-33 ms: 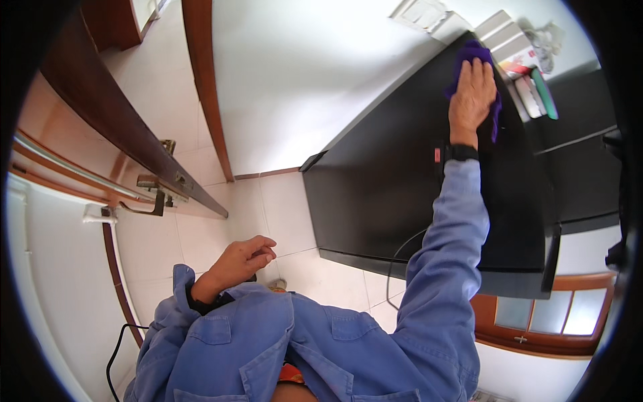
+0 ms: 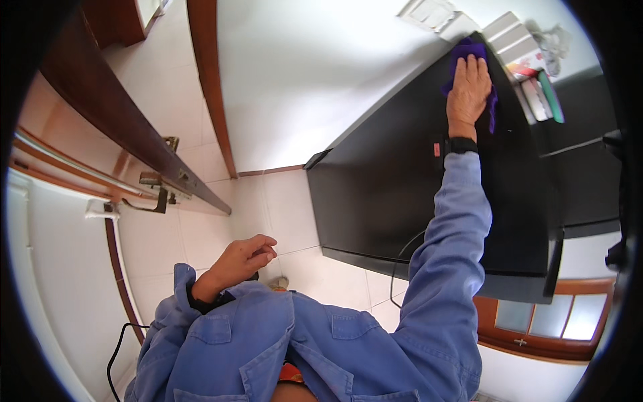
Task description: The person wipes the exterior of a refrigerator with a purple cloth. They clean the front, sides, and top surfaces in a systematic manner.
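My right hand [image 2: 469,90] lies with its fingers pressed onto a purple cloth [image 2: 469,51], holding it against the black desktop [image 2: 382,181] near the far corner. The cloth sticks out beyond the fingertips and along the right side of the hand. My right arm is stretched far forward over the desk. My left hand [image 2: 242,261] hovers in front of my body, apart from the desk. Its fingers are loosely bent, and I see nothing in them.
White boxes [image 2: 512,37], a clear plastic bag [image 2: 552,47] and a green-edged item [image 2: 550,97] sit beside the cloth. A small red label [image 2: 437,149] lies near my wrist. A black cable [image 2: 395,268] hangs off the desk's near edge. An opened wooden door [image 2: 127,127] stands at left.
My right hand and the purple cloth have slid slightly left across the desktop. The whole view has shifted a little. My left hand stays in place.
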